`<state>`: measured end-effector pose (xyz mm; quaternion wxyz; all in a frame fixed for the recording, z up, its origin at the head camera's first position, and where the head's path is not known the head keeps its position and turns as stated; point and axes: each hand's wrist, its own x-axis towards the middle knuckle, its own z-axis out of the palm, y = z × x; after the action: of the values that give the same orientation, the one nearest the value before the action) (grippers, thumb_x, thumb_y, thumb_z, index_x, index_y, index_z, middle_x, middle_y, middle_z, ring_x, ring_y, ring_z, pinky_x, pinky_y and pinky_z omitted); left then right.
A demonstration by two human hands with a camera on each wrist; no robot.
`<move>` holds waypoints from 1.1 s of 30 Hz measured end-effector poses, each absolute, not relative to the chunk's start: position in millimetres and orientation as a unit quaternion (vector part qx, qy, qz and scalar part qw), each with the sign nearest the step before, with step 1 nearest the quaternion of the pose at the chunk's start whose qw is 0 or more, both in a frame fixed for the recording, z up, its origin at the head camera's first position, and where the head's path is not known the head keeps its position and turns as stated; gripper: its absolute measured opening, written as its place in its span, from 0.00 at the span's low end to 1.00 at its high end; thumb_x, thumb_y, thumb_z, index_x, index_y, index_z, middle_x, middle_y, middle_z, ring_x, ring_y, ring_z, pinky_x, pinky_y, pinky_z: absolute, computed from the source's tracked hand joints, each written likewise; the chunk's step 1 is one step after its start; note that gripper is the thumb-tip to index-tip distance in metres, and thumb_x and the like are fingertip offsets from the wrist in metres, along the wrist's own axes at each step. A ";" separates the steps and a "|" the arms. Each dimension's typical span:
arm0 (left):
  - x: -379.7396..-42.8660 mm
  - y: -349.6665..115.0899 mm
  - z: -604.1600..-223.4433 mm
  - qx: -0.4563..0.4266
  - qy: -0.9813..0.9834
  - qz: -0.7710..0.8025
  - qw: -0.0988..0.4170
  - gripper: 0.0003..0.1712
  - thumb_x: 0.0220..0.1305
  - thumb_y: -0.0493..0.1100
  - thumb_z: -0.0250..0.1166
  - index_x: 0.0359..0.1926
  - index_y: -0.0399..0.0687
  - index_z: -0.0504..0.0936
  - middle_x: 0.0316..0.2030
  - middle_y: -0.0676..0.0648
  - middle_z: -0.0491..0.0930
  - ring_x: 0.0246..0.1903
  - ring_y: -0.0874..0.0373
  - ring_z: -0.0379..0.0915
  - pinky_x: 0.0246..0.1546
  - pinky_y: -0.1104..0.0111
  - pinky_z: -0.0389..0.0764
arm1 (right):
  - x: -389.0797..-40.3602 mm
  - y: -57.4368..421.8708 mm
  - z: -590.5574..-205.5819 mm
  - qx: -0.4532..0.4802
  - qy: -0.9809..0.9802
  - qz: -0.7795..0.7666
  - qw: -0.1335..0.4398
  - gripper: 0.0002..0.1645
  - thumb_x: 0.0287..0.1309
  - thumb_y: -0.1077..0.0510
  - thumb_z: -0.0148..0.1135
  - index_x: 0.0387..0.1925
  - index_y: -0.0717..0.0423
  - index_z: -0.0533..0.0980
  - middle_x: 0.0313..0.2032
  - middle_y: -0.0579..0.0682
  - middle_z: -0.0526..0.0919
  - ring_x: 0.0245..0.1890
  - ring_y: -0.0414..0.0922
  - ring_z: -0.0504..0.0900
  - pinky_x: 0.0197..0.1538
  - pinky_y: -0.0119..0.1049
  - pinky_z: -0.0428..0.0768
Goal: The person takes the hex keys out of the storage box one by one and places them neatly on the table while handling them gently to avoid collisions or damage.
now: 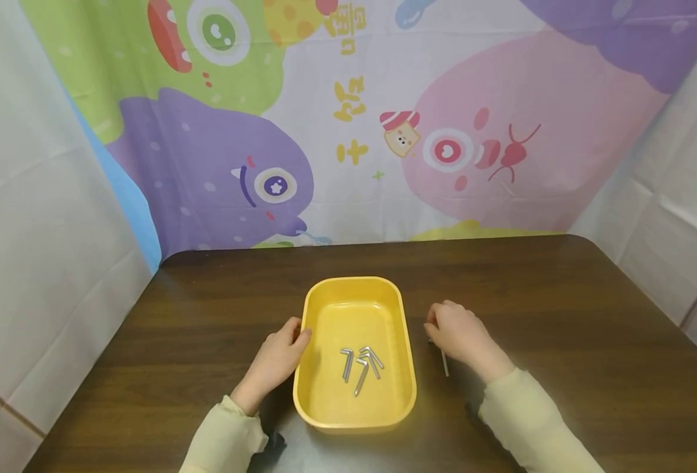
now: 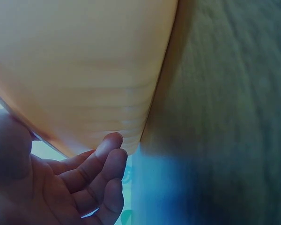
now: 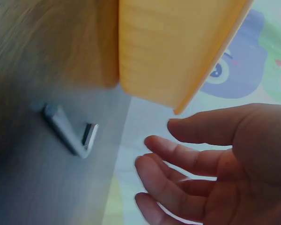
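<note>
A yellow plastic tray stands on the table in the head view, with several silver hex keys lying inside it. My left hand holds the tray's left rim. In the left wrist view, its thumb reaches over the rim while the other fingers bend below it along the outer wall. To the right of the tray, my right hand is over another hex key, which it partly covers. The right wrist view shows that hex key lying on the tabletop, apart from the loosely bent fingers.
The dark wooden table ends at the back against a cloth printed with cartoon monsters. Pale cloth walls enclose the left and right sides. The tray's raised wall stands between my two hands.
</note>
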<state>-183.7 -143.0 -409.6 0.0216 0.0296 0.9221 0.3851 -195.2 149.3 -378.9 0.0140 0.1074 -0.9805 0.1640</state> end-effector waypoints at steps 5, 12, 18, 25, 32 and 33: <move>-183.0 -142.7 -410.0 0.030 0.922 0.386 0.022 0.15 0.66 0.49 0.50 0.45 0.44 0.72 0.29 0.47 0.78 0.24 0.60 0.71 0.27 0.68 0.72 | -189.3 139.2 -373.2 0.132 -0.973 0.173 0.076 0.04 0.52 0.61 0.57 0.28 0.57 0.77 0.26 0.48 0.73 0.22 0.43 0.71 0.29 0.39 0.73; -182.3 -142.7 -410.1 0.030 0.922 0.386 0.026 0.15 0.66 0.49 0.50 0.46 0.43 0.72 0.29 0.46 0.78 0.24 0.59 0.71 0.27 0.68 0.72 | -180.6 122.6 -368.2 0.189 -0.952 0.185 0.155 0.04 0.50 0.62 0.59 0.30 0.56 0.79 0.27 0.45 0.73 0.23 0.40 0.71 0.30 0.35 0.73; -183.1 -142.5 -408.8 0.031 0.923 0.382 0.023 0.15 0.66 0.49 0.49 0.45 0.44 0.72 0.29 0.46 0.77 0.24 0.59 0.71 0.28 0.68 0.72 | -177.2 105.0 -364.1 0.218 -0.946 0.175 0.164 0.05 0.49 0.64 0.60 0.30 0.56 0.80 0.30 0.47 0.77 0.27 0.43 0.76 0.34 0.37 0.74; -184.1 -142.7 -408.5 0.030 0.922 0.385 0.028 0.16 0.66 0.49 0.49 0.47 0.42 0.71 0.28 0.46 0.77 0.23 0.59 0.71 0.27 0.69 0.72 | -175.1 84.9 -369.5 0.272 -0.939 0.125 0.169 0.05 0.47 0.63 0.61 0.28 0.54 0.81 0.28 0.46 0.78 0.28 0.44 0.77 0.32 0.39 0.73; -184.7 -143.4 -409.4 0.031 0.922 0.385 0.028 0.16 0.66 0.49 0.49 0.47 0.43 0.72 0.29 0.46 0.77 0.24 0.59 0.71 0.27 0.69 0.72 | -175.3 71.3 -384.4 0.302 -0.943 0.060 0.128 0.05 0.48 0.61 0.60 0.29 0.54 0.80 0.27 0.46 0.78 0.27 0.44 0.77 0.32 0.38 0.74; -184.7 -143.6 -409.5 0.031 0.922 0.385 0.028 0.16 0.66 0.49 0.49 0.46 0.43 0.72 0.29 0.46 0.77 0.24 0.59 0.71 0.27 0.69 0.72 | -175.0 70.1 -385.9 0.304 -0.944 0.049 0.116 0.04 0.49 0.60 0.60 0.29 0.54 0.80 0.27 0.46 0.77 0.27 0.44 0.77 0.31 0.38 0.73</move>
<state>-184.7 -143.6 -409.5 0.0280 0.0312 0.9219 0.3850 -175.0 70.1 -385.9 0.1164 0.3039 -0.9443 0.0494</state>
